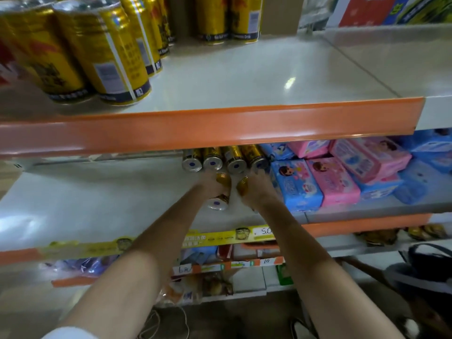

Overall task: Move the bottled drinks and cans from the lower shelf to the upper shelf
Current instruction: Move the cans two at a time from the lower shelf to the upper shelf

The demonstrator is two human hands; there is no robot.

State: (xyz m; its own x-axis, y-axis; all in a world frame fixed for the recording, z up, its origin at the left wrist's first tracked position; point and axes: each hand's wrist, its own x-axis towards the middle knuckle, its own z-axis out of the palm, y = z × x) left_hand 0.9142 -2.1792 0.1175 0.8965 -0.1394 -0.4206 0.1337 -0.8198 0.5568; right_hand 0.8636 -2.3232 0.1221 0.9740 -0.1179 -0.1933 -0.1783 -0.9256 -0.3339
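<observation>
Both my arms reach into the lower shelf (73, 204). My left hand (211, 185) is wrapped around a gold can (219, 200) whose silver top faces me. My right hand (259, 189) grips another gold can (242, 185), mostly hidden by my fingers. Behind my hands a row of several gold cans (225, 160) stands at the back of the lower shelf, under the orange edge. On the upper shelf (244, 77), several gold cans (102, 50) stand at the left and two more (227, 18) at the back.
Blue and pink packets (332, 174) fill the lower shelf to the right of my hands. The upper shelf's orange front strip (220, 128) overhangs the lower shelf. Boxes (367, 11) stand at the upper right. Lower shelves with price tags (232, 265) and a dark bag (425, 265) lie below.
</observation>
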